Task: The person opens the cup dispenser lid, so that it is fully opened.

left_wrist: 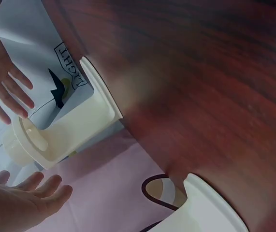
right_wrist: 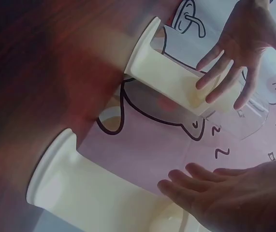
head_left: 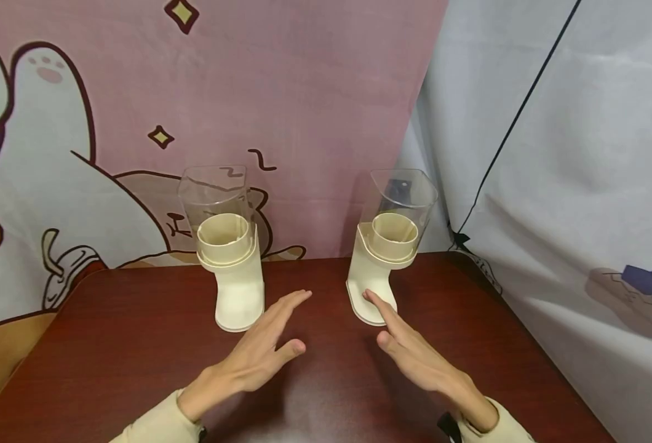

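Observation:
Two cream stands, each with a round cup and a clear plastic container at its top, stand upright side by side on the table. My left hand (head_left: 259, 354) hovers in front of the left stand (head_left: 240, 295), fingers straight and thumb apart, holding nothing. Likewise empty, my right hand (head_left: 414, 354) is held before the right stand (head_left: 371, 283), its fingers extended. In the head view the right fingertips overlap that stand's base; no grip on it shows. The left clear container (head_left: 193, 197) and the right clear container (head_left: 428, 197) rise behind the cups.
The dark red-brown wooden table (head_left: 326, 394) runs back to a pink printed cloth (head_left: 326, 111). A white cloth (head_left: 558, 154) with a black line hangs along the right side.

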A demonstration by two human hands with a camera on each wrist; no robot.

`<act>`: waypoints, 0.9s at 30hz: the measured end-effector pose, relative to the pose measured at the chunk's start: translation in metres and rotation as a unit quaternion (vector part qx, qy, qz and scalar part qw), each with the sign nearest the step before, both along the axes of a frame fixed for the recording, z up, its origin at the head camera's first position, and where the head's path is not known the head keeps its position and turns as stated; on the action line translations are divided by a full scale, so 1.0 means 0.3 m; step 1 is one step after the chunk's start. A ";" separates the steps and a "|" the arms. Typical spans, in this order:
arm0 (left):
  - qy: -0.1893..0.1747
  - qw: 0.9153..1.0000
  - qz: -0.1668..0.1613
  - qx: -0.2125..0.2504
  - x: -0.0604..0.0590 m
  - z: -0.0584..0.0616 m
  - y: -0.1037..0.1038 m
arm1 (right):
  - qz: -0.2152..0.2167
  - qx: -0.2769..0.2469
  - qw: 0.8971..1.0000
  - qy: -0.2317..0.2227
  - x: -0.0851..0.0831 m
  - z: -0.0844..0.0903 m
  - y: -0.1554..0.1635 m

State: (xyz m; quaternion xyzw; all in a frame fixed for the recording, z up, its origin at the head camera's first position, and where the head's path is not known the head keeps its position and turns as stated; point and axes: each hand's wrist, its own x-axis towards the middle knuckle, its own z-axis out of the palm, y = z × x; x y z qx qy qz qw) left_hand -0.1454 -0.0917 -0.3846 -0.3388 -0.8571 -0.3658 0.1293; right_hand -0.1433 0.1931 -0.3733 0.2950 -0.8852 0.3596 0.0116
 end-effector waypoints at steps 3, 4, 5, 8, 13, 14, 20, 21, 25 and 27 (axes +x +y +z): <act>-0.024 1.000 -0.003 0.016 -0.001 -0.005 0.010 | 0.006 -0.029 0.999 -0.014 -0.002 -0.007 0.005; -0.038 0.999 -0.006 0.025 -0.002 -0.007 0.013 | 0.006 -0.038 0.999 -0.019 -0.003 -0.009 0.007; -0.052 0.998 -0.010 0.035 -0.003 -0.008 0.017 | 0.006 -0.048 0.999 -0.024 -0.003 -0.011 0.009; -0.092 0.994 -0.019 0.061 -0.005 -0.014 0.025 | 0.003 -0.073 0.997 -0.033 -0.003 -0.019 0.015; -0.117 0.989 -0.032 0.079 -0.002 -0.027 0.033 | -0.019 -0.081 0.996 -0.029 0.005 -0.029 0.024; -0.120 0.989 -0.035 0.084 -0.004 -0.027 0.037 | -0.026 -0.086 0.995 -0.033 0.005 -0.028 0.026; -0.169 0.968 -0.046 0.180 -0.041 -0.004 0.061 | -0.047 -0.193 0.970 -0.141 -0.005 -0.001 0.032; -0.180 0.962 -0.042 0.201 -0.047 0.001 0.063 | -0.050 -0.210 0.963 -0.158 -0.006 0.003 0.034; -0.201 0.943 -0.011 0.264 -0.069 0.010 0.068 | -0.083 -0.240 0.950 -0.181 -0.011 0.015 0.039; -0.201 0.939 0.002 0.278 -0.076 0.011 0.072 | -0.093 -0.248 0.949 -0.171 -0.014 0.021 0.041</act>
